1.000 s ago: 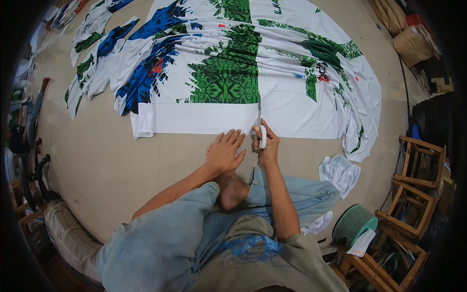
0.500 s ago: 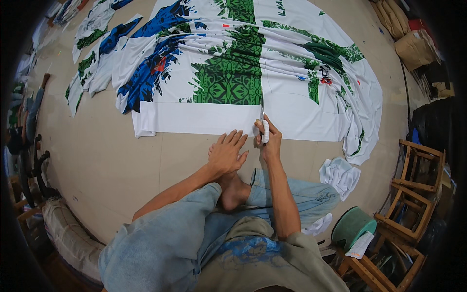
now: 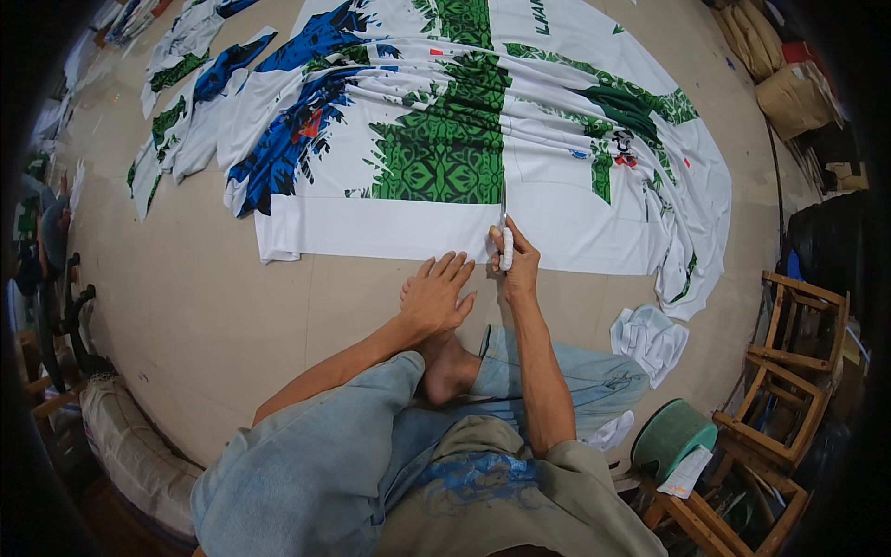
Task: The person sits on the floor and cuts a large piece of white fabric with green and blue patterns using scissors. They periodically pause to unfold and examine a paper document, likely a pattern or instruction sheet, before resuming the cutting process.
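Observation:
A large white printed cloth (image 3: pixel 575 237) with green and blue patterns lies spread over the floor, its middle gathered in folds. My right hand (image 3: pixel 521 258) is closed around the white-wrapped handle of a pair of scissors (image 3: pixel 507 243). Their narrow blades point away from me, at the cloth's white near band beside the green panel. How far apart the blades are, I cannot tell. My left hand (image 3: pixel 438 295) rests over my bare foot (image 3: pixel 452 369), fingers stretched out and holding nothing. Its fingertips lie close to the cloth's near edge.
Smaller patterned cloth pieces (image 3: pixel 190 139) lie at the far left. A crumpled white cloth (image 3: pixel 650 343) is right of my knee. Wooden frames (image 3: pixel 775 404) and a green round object (image 3: pixel 675 436) stand at the right. A wrapped roll (image 3: pixel 139 455) lies at the lower left.
The scissors and both hands hold nearly the same places against the cloth. The whole view has shifted slightly. At the far left rim, a blue-grey shape has changed position.

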Demonstrator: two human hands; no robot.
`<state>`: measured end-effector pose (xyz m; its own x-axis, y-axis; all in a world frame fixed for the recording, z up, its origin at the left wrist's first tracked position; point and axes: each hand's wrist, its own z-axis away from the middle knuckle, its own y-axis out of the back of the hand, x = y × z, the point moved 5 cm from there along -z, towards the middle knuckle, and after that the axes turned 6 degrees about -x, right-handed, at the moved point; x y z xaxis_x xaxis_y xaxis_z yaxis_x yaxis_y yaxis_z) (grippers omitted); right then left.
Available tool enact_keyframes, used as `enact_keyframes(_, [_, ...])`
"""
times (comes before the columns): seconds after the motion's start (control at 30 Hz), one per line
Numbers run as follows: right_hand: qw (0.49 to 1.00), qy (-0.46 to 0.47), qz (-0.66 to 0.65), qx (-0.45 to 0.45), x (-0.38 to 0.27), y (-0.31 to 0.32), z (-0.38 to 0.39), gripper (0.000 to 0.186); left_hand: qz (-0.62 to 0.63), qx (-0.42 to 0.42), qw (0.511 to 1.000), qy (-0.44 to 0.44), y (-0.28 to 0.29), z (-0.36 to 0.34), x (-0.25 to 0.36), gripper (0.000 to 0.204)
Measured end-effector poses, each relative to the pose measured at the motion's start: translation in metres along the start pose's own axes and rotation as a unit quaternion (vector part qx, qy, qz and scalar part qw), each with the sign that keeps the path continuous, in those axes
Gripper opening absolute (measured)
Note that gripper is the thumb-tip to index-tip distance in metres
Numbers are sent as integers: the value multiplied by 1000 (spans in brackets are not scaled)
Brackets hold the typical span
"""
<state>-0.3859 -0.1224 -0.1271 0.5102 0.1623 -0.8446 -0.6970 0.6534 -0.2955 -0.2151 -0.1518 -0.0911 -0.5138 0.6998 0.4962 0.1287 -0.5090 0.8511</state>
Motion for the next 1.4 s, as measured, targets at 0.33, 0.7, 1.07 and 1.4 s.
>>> enact_keyframes(0.33, [1000, -9, -5, 22, -17, -5, -6, 57, -7, -2, 1000, -6, 5, -1, 3, 63])
enact_keyframes(0.7, [1000, 2, 28, 1, -13, -8, -18, 57, -9, 14, 1000, -8, 0, 1, 1, 61])
enact_keyframes(1.07, [1000, -15, 5, 8, -22, -4, -20, 58, 5, 2, 1000, -8, 1, 0, 1, 62])
enact_keyframes(1.4, [999, -12, 33, -2, -18, -6, -27, 55, 11, 12, 1000, -13, 1, 2, 0, 61])
